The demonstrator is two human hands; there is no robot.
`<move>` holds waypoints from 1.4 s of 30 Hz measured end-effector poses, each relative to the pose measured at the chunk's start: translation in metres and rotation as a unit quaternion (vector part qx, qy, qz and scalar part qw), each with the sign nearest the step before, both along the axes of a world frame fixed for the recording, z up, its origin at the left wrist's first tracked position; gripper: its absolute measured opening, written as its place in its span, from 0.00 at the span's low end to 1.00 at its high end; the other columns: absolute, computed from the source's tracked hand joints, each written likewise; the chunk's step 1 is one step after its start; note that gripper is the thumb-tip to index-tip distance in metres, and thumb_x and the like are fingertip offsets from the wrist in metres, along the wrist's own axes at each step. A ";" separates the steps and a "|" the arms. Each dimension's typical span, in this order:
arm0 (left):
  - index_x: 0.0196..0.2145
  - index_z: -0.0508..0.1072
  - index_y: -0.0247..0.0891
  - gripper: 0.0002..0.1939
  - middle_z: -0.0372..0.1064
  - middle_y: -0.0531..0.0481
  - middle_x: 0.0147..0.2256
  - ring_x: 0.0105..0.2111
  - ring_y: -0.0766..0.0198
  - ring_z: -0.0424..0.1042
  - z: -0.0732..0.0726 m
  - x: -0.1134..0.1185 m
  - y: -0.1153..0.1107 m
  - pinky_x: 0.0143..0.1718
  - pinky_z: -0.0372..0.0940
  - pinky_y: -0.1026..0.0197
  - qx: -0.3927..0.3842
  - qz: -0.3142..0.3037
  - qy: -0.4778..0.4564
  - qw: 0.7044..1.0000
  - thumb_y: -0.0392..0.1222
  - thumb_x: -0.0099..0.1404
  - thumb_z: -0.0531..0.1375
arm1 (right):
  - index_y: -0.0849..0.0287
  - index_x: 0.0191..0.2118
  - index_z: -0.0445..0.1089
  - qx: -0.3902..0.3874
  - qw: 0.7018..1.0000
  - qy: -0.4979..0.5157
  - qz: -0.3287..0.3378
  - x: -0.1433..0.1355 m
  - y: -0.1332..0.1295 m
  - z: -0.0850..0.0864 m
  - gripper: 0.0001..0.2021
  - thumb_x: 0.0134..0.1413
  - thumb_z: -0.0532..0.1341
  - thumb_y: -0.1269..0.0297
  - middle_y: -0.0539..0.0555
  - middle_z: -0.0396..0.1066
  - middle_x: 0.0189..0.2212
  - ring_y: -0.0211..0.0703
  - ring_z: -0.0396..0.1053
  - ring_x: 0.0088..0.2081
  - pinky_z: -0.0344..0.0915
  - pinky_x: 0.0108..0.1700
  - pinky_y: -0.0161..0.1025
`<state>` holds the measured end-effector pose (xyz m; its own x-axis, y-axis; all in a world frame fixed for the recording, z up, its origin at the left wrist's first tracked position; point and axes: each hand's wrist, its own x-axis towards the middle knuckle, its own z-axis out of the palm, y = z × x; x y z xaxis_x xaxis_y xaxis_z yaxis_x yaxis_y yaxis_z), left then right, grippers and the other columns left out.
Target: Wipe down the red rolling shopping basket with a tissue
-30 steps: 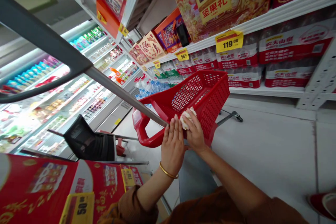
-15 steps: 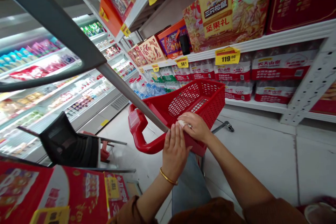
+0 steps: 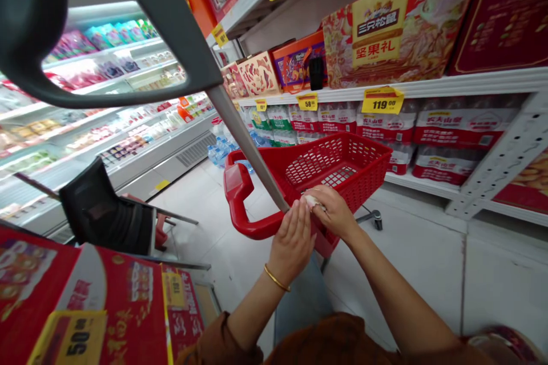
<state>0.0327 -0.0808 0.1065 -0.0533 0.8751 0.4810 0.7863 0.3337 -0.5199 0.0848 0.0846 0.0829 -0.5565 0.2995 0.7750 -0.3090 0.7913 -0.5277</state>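
Note:
A red shopping cart (image 3: 362,174) with a perforated basket stands in front of me, its thick red handle (image 3: 240,214) towards me. My left hand (image 3: 293,242), with a gold bracelet at the wrist, lies at the handle's right part, fingers straight and side by side. Touching its fingertips, my right hand (image 3: 334,211) is closed on a small crumpled white thing (image 3: 313,201), perhaps a tissue. A grey pole (image 3: 248,142) with a dark looped frame (image 3: 171,17) slants down from the upper left and ends beside my left fingertips. The visible part of the basket holds nothing.
White shelves (image 3: 483,82) on the right bear gift boxes (image 3: 385,28) and packs of bottled water (image 3: 458,120). Refrigerated shelves (image 3: 141,102) line the left. A black chair (image 3: 92,205) and red boxes (image 3: 124,296) stand nearer on the left; pale floor tiles (image 3: 411,262) lie right of the cart.
The view has shifted, so the cart and both hands appear farther right. More of the dark frame shows at upper left. Both hands keep their pose, and the white thing remains in my right hand.

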 end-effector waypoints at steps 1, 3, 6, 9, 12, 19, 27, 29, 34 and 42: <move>0.65 0.52 0.22 0.35 0.47 0.38 0.66 0.68 0.55 0.41 0.000 0.000 0.000 0.69 0.30 0.55 0.003 -0.006 -0.001 1.000 0.47 0.67 0.53 | 0.57 0.46 0.70 0.001 1.000 -0.003 -0.005 0.002 -0.001 0.000 0.11 0.61 0.54 0.66 0.57 0.72 0.40 0.46 0.68 0.43 0.67 0.47 0.46; 0.65 0.52 0.23 0.35 0.48 0.38 0.66 0.68 0.55 0.42 0.000 -0.001 -0.001 0.69 0.31 0.55 0.006 -0.020 -0.003 1.000 0.47 0.67 0.53 | 0.58 0.46 0.70 0.004 1.000 -0.002 -0.015 0.006 -0.002 0.000 0.11 0.61 0.54 0.67 0.57 0.72 0.40 0.47 0.68 0.43 0.67 0.46 0.46; 0.65 0.54 0.23 0.34 0.48 0.38 0.66 0.68 0.55 0.41 0.001 -0.001 0.000 0.69 0.30 0.55 0.006 -0.041 -0.007 0.999 0.48 0.67 0.53 | 0.58 0.47 0.69 0.012 0.999 0.006 -0.035 0.012 -0.003 0.000 0.11 0.61 0.54 0.67 0.57 0.72 0.40 0.47 0.69 0.43 0.68 0.47 0.46; 0.64 0.54 0.23 0.34 0.46 0.38 0.66 0.68 0.55 0.41 0.003 0.000 0.000 0.69 0.29 0.55 0.001 -0.057 -0.012 0.998 0.49 0.68 0.52 | 0.57 0.48 0.69 0.018 0.998 0.008 -0.062 0.020 -0.005 0.000 0.11 0.62 0.54 0.67 0.57 0.72 0.41 0.47 0.69 0.44 0.68 0.47 0.47; 0.64 0.54 0.24 0.34 0.46 0.39 0.66 0.68 0.55 0.41 0.004 0.001 0.001 0.69 0.29 0.56 -0.001 -0.078 -0.024 0.997 0.48 0.68 0.52 | 0.57 0.49 0.68 0.023 0.996 0.001 -0.091 0.027 -0.008 -0.002 0.12 0.63 0.54 0.66 0.57 0.72 0.43 0.47 0.68 0.46 0.68 0.48 0.48; 0.64 0.55 0.25 0.34 0.46 0.41 0.67 0.69 0.58 0.36 0.004 -0.003 0.005 0.69 0.29 0.57 0.030 -0.123 -0.067 0.990 0.42 0.64 0.52 | 0.56 0.54 0.66 0.058 0.986 -0.010 -0.154 0.041 -0.013 -0.010 0.15 0.63 0.53 0.66 0.58 0.72 0.47 0.48 0.68 0.49 0.68 0.50 0.50; 0.65 0.54 0.30 0.33 0.49 0.46 0.66 0.69 0.60 0.36 -0.001 -0.004 0.009 0.67 0.17 0.49 0.070 -0.109 -0.122 0.984 0.40 0.63 0.51 | 0.53 0.62 0.59 0.085 0.982 -0.008 -0.168 0.058 -0.017 -0.020 0.23 0.61 0.51 0.70 0.60 0.68 0.52 0.49 0.66 0.54 0.67 0.54 0.52; 0.65 0.56 0.30 0.33 0.50 0.46 0.65 0.69 0.59 0.38 -0.002 -0.003 0.010 0.68 0.21 0.48 0.068 -0.112 -0.129 0.983 0.40 0.63 0.52 | 0.52 0.63 0.57 0.075 0.981 -0.004 -0.178 0.059 -0.019 -0.022 0.25 0.61 0.51 0.71 0.60 0.68 0.53 0.49 0.65 0.55 0.67 0.54 0.53; 0.64 0.57 0.28 0.32 0.53 0.45 0.65 0.68 0.59 0.41 -0.001 -0.002 0.014 0.69 0.25 0.48 0.076 -0.108 -0.128 0.983 0.39 0.63 0.51 | 0.52 0.64 0.57 0.046 0.976 0.013 -0.211 0.056 -0.025 -0.021 0.25 0.61 0.50 0.72 0.60 0.68 0.53 0.48 0.66 0.55 0.66 0.54 0.52; 0.61 0.61 0.26 0.28 0.61 0.40 0.61 0.67 0.55 0.48 -0.001 -0.009 0.020 0.69 0.32 0.46 0.097 -0.124 -0.146 0.977 0.37 0.64 0.50 | 0.55 0.66 0.53 0.132 0.966 -0.028 -0.222 0.043 -0.032 -0.003 0.25 0.64 0.50 0.70 0.62 0.69 0.52 0.49 0.67 0.53 0.68 0.51 0.49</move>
<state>0.0234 -0.0610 0.1058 -0.0108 0.7723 0.6351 0.9606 0.1844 -0.2080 0.1277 0.0527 0.0798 -0.4622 0.3138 0.8294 0.1141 0.9486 -0.2952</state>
